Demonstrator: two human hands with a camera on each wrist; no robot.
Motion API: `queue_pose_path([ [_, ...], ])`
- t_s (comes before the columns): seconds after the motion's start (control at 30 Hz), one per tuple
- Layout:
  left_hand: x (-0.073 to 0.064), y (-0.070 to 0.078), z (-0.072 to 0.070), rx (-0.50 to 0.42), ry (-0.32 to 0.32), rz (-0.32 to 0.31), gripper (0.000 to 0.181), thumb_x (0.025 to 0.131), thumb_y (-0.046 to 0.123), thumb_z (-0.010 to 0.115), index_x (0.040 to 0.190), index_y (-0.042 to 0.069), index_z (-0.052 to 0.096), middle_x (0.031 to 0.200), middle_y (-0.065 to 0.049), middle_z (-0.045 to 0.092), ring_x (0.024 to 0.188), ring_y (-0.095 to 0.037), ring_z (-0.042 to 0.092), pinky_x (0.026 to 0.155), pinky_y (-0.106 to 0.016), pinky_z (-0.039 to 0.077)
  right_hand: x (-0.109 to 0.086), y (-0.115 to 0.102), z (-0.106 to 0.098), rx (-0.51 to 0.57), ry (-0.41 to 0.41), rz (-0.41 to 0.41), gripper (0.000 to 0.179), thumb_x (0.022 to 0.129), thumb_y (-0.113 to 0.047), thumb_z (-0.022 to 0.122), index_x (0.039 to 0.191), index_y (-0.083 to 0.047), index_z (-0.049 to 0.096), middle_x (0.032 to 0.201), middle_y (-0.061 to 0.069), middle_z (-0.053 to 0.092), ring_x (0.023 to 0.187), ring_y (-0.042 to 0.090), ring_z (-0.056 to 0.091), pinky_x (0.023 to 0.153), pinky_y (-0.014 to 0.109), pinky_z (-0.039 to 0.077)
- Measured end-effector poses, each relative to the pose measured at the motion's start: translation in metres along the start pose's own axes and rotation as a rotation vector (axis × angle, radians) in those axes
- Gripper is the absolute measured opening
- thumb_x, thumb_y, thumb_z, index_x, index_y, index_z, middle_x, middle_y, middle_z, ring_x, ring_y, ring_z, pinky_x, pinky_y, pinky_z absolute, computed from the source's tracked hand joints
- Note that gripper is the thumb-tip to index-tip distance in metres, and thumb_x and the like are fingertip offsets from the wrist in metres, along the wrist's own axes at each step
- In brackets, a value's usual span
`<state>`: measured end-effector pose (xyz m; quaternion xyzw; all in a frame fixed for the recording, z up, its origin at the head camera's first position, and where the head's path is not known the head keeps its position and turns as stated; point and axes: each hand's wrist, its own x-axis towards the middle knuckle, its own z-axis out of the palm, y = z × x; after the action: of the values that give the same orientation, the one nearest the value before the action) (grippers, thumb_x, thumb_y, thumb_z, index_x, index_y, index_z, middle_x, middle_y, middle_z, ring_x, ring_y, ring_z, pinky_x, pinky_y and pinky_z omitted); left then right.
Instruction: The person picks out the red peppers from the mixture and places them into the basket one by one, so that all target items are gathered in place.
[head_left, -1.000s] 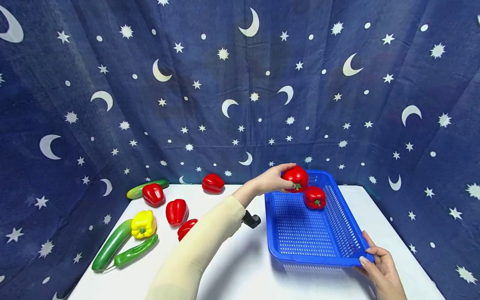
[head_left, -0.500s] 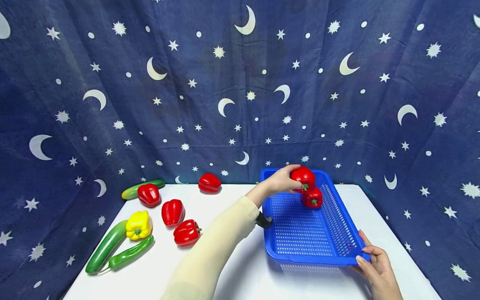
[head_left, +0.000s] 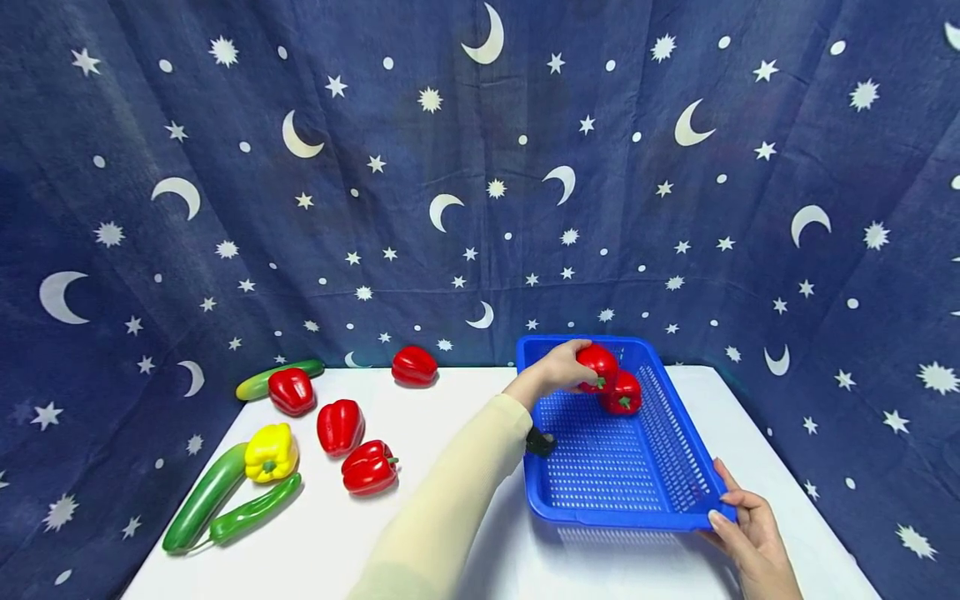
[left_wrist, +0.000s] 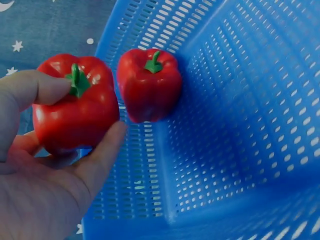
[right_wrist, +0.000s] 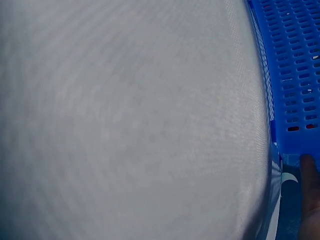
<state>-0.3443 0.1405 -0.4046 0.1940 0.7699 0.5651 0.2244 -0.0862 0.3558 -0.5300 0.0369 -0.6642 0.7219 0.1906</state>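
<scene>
My left hand (head_left: pixel 556 369) reaches into the far part of a blue plastic basket (head_left: pixel 622 518) and grips a red bell pepper (head_left: pixel 597 367). In the left wrist view, the thumb lies by the green stem of this held pepper (left_wrist: pixel 75 112) and the fingers curl beneath it. Beside it, a second red bell pepper (left_wrist: pixel 151 90) sits inside the basket. At the basket's near right corner my right hand (head_left: pixel 753 537) holds the rim, thumb on top and fingers along the outer side. Only a finger (right_wrist: pixel 308 190) of it shows in the right wrist view.
On the white table (head_left: pixel 442 425), to the left, lie several more red bell peppers (head_left: pixel 370 467), a yellow bell pepper (head_left: pixel 271 453), a green chili pepper (head_left: pixel 255 510) and two cucumbers (head_left: pixel 206 498). A dark blue curtain (head_left: pixel 420 275) with moons and stars closes off the back and sides.
My left hand has carried the red bell pepper further in over the basket and lowered it next to the other one. The right hand keeps its hold on the corner.
</scene>
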Motion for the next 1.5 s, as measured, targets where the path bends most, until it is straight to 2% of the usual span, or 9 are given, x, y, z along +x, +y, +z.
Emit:
queue_pose_path([
  [0.33, 0.002, -0.006, 0.013, 0.075, 0.1, -0.107, 0.077, 0.08, -0.01, 0.07, 0.151, 0.012, 0.05, 0.138, -0.013, 0.054, 0.112, -0.029, 0.057, 0.091, -0.048, 0.057, 0.0, 0.0, 0.002, -0.013, -0.005, 0.0, 0.024, 0.104, 0.006, 0.047, 0.124, -0.004, 0.038, 0.166, -0.004, 0.03, 0.129, -0.003, 0.05, 0.087, 0.023, 0.056],
  [0.53, 0.007, -0.015, 0.014, 0.186, 0.102, -0.157, 0.075, 0.079, -0.011, 0.071, 0.148, 0.012, 0.053, 0.132, -0.012, 0.058, 0.104, -0.025, 0.058, 0.084, -0.041, 0.059, 0.001, 0.0, 0.002, -0.047, -0.009, 0.009, 0.024, 0.105, 0.004, 0.047, 0.125, -0.004, 0.035, 0.168, -0.001, 0.026, 0.128, -0.004, 0.05, 0.087, 0.022, 0.055],
  [0.73, 0.008, -0.02, 0.015, 0.235, 0.118, -0.199, 0.071, 0.08, -0.01, 0.069, 0.147, 0.009, 0.054, 0.131, -0.013, 0.059, 0.1, -0.025, 0.06, 0.081, -0.042, 0.059, 0.001, 0.001, 0.001, -0.041, -0.024, -0.003, 0.024, 0.105, 0.006, 0.045, 0.124, -0.005, 0.036, 0.165, -0.004, 0.03, 0.131, -0.002, 0.048, 0.086, 0.023, 0.055],
  [0.83, 0.008, -0.023, 0.015, 0.211, 0.135, -0.225, 0.069, 0.081, -0.01, 0.07, 0.146, 0.009, 0.055, 0.131, -0.014, 0.059, 0.102, -0.028, 0.06, 0.084, -0.046, 0.059, 0.001, 0.001, 0.001, -0.042, -0.024, 0.004, 0.024, 0.105, 0.005, 0.046, 0.125, -0.006, 0.037, 0.165, -0.004, 0.029, 0.131, -0.002, 0.047, 0.086, 0.023, 0.055],
  [0.97, 0.01, -0.027, 0.015, 0.131, 0.144, -0.269, 0.07, 0.081, -0.014, 0.071, 0.146, 0.007, 0.054, 0.131, -0.018, 0.057, 0.102, -0.034, 0.063, 0.085, -0.054, 0.059, 0.001, -0.001, 0.002, -0.061, -0.019, 0.018, 0.024, 0.106, 0.003, 0.046, 0.125, -0.006, 0.036, 0.166, -0.002, 0.027, 0.13, -0.002, 0.047, 0.086, 0.023, 0.055],
  [1.07, 0.011, -0.03, 0.015, 0.093, 0.145, -0.295, 0.073, 0.08, -0.017, 0.07, 0.146, 0.007, 0.053, 0.13, -0.02, 0.057, 0.099, -0.036, 0.064, 0.083, -0.054, 0.059, 0.001, -0.002, 0.002, -0.067, -0.017, 0.025, 0.024, 0.106, 0.002, 0.046, 0.125, -0.005, 0.035, 0.167, -0.001, 0.026, 0.13, -0.002, 0.047, 0.086, 0.022, 0.055],
  [1.27, 0.014, -0.036, 0.017, 0.079, 0.145, -0.295, 0.072, 0.081, -0.018, 0.07, 0.146, 0.006, 0.053, 0.129, -0.021, 0.057, 0.096, -0.036, 0.065, 0.083, -0.052, 0.06, 0.001, -0.001, -0.001, -0.054, -0.02, 0.013, 0.023, 0.106, 0.004, 0.046, 0.124, -0.005, 0.035, 0.166, -0.002, 0.027, 0.129, -0.003, 0.05, 0.086, 0.023, 0.056],
  [1.4, 0.012, -0.038, 0.017, 0.074, 0.132, -0.286, 0.07, 0.084, -0.012, 0.069, 0.149, 0.005, 0.049, 0.13, -0.021, 0.056, 0.1, -0.035, 0.065, 0.083, -0.051, 0.06, 0.0, -0.001, 0.0, -0.06, -0.022, 0.011, 0.024, 0.106, 0.004, 0.045, 0.125, -0.005, 0.035, 0.167, 0.0, 0.025, 0.129, -0.003, 0.048, 0.086, 0.023, 0.055],
  [1.5, 0.011, -0.039, 0.017, 0.078, 0.111, -0.271, 0.067, 0.088, -0.004, 0.064, 0.152, 0.004, 0.045, 0.131, -0.019, 0.057, 0.106, -0.034, 0.064, 0.085, -0.052, 0.059, 0.0, -0.002, 0.0, -0.067, -0.021, 0.024, 0.024, 0.106, 0.003, 0.046, 0.126, -0.006, 0.034, 0.168, 0.002, 0.022, 0.129, -0.003, 0.047, 0.086, 0.022, 0.055],
])
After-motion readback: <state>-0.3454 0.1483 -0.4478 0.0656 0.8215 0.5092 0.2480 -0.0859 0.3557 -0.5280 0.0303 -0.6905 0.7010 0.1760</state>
